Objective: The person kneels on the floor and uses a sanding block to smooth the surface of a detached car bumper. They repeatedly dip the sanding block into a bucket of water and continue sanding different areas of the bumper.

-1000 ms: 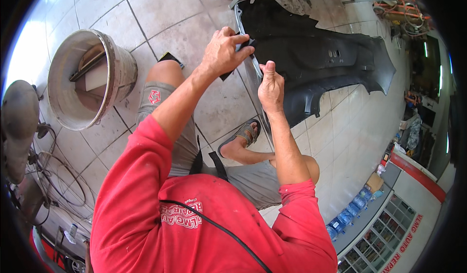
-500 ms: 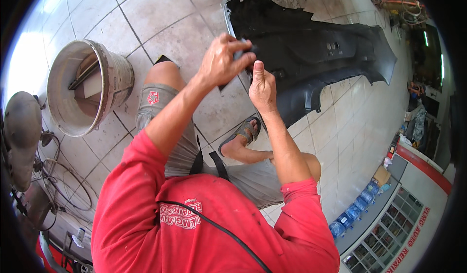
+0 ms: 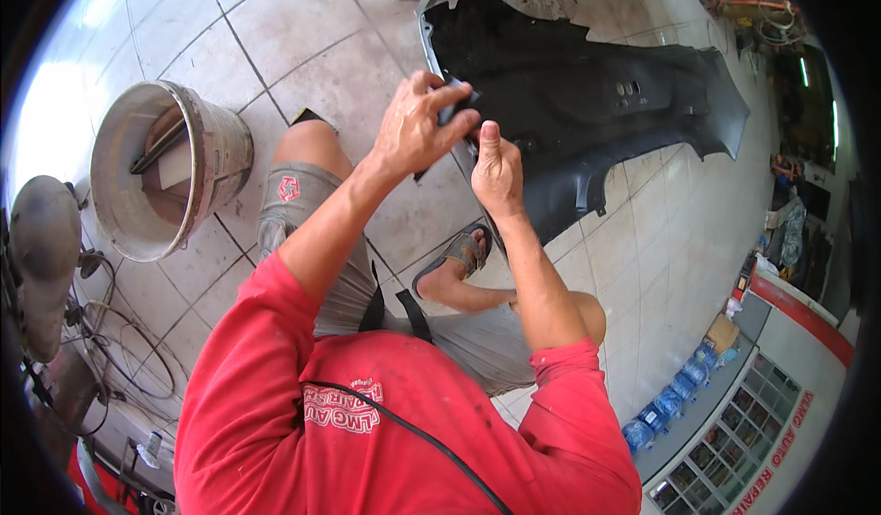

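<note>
A large black car fender (image 3: 569, 83) lies ahead of me, its long left edge turned toward my hands. My left hand (image 3: 411, 128) is closed on a small dark grey pad (image 3: 456, 102) that looks like folded sandpaper, at that edge. Just to the right, my right hand (image 3: 497, 177) grips the fender's near rim, thumb up on top and the other fingers hidden beneath. The two hands are close together but apart. What the pad touches is partly covered by my fingers.
At the left stands a dirty white bucket (image 3: 234, 148) with flat pieces inside. Beside it are a bicycle saddle (image 3: 44, 249) and looped cables (image 3: 138, 350). Blue water bottles (image 3: 670, 400) line the ledge at lower right. My sandalled foot (image 3: 459, 263) is below the fender.
My left hand and the grey pad have shifted slightly down along the fender's edge. My right hand keeps its grip almost in place.
</note>
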### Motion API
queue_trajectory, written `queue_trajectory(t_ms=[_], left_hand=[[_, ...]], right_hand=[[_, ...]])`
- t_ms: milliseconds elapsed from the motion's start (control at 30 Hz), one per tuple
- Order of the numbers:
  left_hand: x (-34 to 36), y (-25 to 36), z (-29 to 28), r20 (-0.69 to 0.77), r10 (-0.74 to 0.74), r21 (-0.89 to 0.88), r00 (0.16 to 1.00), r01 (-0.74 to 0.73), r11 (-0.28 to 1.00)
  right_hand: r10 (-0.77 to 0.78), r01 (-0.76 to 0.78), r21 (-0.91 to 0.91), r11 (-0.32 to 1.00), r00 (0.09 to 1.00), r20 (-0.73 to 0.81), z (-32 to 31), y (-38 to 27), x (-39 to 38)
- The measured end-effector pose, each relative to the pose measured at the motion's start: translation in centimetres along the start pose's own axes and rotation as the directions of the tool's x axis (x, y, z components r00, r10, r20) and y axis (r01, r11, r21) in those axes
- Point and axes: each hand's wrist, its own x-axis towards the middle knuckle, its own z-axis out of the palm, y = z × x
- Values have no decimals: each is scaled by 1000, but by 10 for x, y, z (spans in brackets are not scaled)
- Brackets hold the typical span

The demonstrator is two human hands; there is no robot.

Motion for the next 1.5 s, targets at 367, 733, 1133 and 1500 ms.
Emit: queue_trajectory(t_ms=[367, 733, 1133, 1500], left_hand=[[-45, 4, -58, 416, -294, -207, 861, 405, 891], [-26, 19, -50, 622, -82, -58, 779, 150, 987], [-14, -37, 15, -115, -35, 11, 993, 37, 999], [-8, -34, 41, -303, -426, -256, 853, 358, 898]], right_hand=[[59, -61, 71, 996, 998, 34, -10, -19, 11], [102, -101, 27, 994, 995, -15, -9, -9, 16], [88, -89, 23, 996, 996, 23, -1, -19, 14], [133, -135, 29, 990, 990, 54, -4, -12, 13]])
